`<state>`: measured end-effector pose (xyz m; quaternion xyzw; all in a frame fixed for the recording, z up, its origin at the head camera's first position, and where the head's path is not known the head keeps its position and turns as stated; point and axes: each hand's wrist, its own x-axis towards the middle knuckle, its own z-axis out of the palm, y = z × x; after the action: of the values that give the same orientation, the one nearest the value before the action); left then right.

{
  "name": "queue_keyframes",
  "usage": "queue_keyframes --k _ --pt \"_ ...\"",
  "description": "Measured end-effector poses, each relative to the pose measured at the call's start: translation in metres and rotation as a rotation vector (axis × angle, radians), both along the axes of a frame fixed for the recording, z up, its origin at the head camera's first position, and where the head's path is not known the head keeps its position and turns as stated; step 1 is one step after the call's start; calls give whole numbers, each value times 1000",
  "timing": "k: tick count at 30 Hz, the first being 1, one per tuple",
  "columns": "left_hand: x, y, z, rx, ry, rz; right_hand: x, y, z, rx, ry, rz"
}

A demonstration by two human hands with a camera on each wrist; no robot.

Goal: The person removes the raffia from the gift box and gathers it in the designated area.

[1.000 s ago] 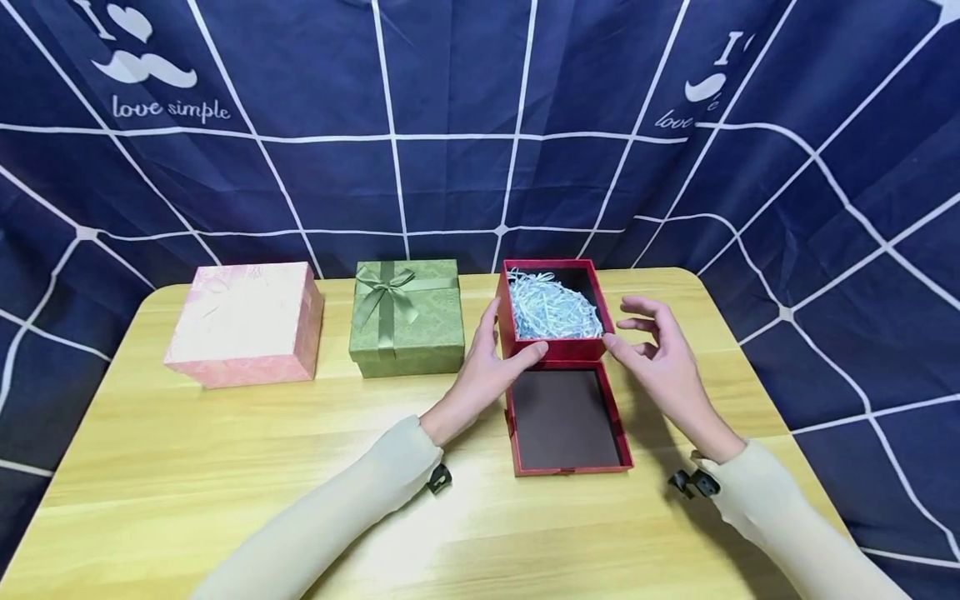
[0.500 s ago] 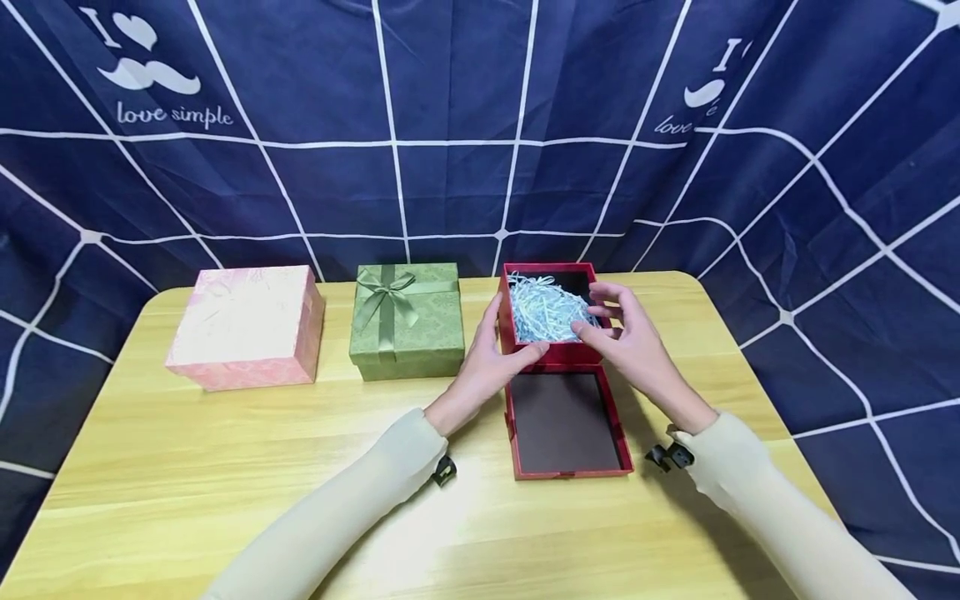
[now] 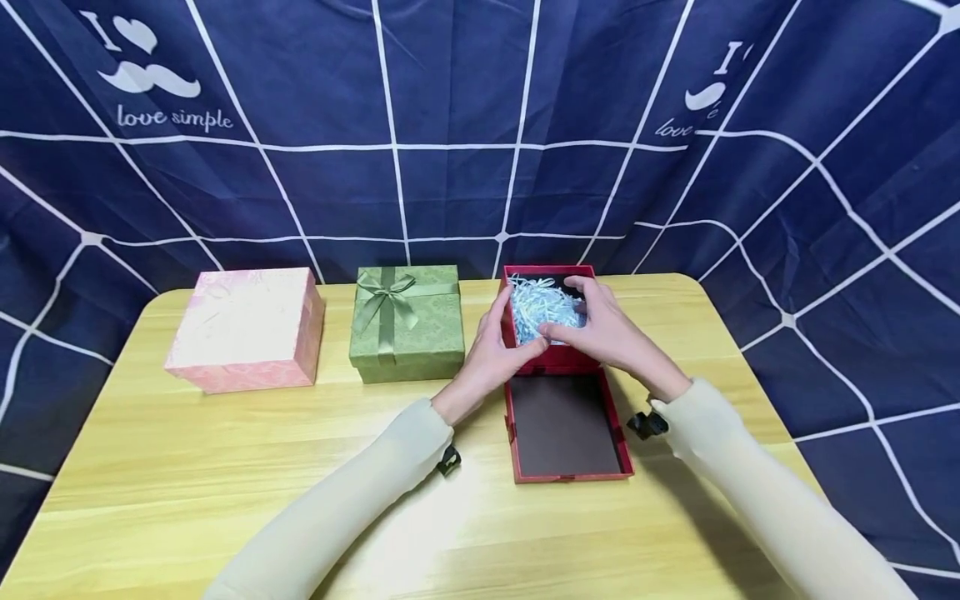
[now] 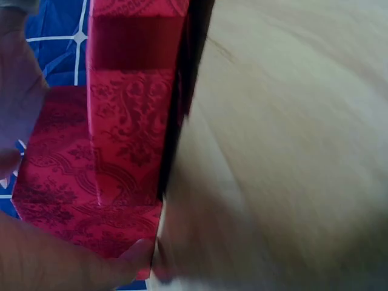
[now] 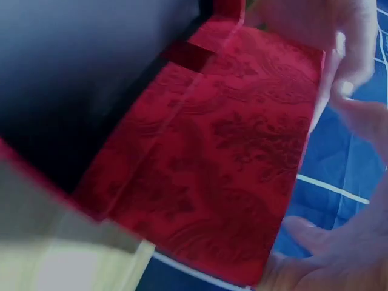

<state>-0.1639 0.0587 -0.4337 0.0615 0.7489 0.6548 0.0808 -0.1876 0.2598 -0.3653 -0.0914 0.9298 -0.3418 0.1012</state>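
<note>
A red gift box (image 3: 564,360) stands open near the table's back edge, filled with pale blue shredded paper (image 3: 534,307). Its red lid (image 3: 566,425), dark inside, lies inner side up against the box's front. My left hand (image 3: 486,358) grips the box's near left corner, thumb on the front and fingers along the left wall. Over the box's right side reaches my right hand (image 3: 611,335), thumb and fingers curved wide apart at the paper; whether the fingertips press into it I cannot tell. In the right wrist view the patterned box wall (image 5: 236,151) hides most of the paper.
Left of the red box is a green gift box (image 3: 420,325) with a ribbon bow. A pink gift box (image 3: 243,325) stands farther left on the wooden table (image 3: 390,517). Dark blue cloth (image 3: 450,183) with white lines hangs behind and at both sides.
My right hand has moved left, from beside the box's right wall to over the shredded paper. The left hand keeps its place on the box.
</note>
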Motion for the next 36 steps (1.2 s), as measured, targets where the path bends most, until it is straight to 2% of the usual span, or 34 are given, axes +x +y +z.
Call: queue_keyframes --k 6,12,17,25,27,31,32,34,36 --pt "-3 -2 1 28 -12 -21 -18 -7 -5 26 -146 18" --pt "-5 -1 -1 96 -22 -41 -36 -10 -16 11 -245 36" --pt "-6 -1 -5 86 -17 -44 -47 -13 -22 -49 -323 54" --pt "-6 -2 -5 83 -23 -51 -58 -13 -31 -145 -416 152" --pt "-11 -1 -15 61 1 -42 -61 -13 -33 -152 -436 184" --pt "-11 0 -16 44 1 -35 -66 -14 -36 -191 -481 244" --pt "-12 0 -16 39 -1 -34 -67 -13 -37 -204 -488 261" --pt "-8 -1 -6 46 -27 -39 -69 -13 -39 -237 -502 289" --pt "-8 -1 -5 43 -29 -41 -71 -12 -41 -252 -509 300"
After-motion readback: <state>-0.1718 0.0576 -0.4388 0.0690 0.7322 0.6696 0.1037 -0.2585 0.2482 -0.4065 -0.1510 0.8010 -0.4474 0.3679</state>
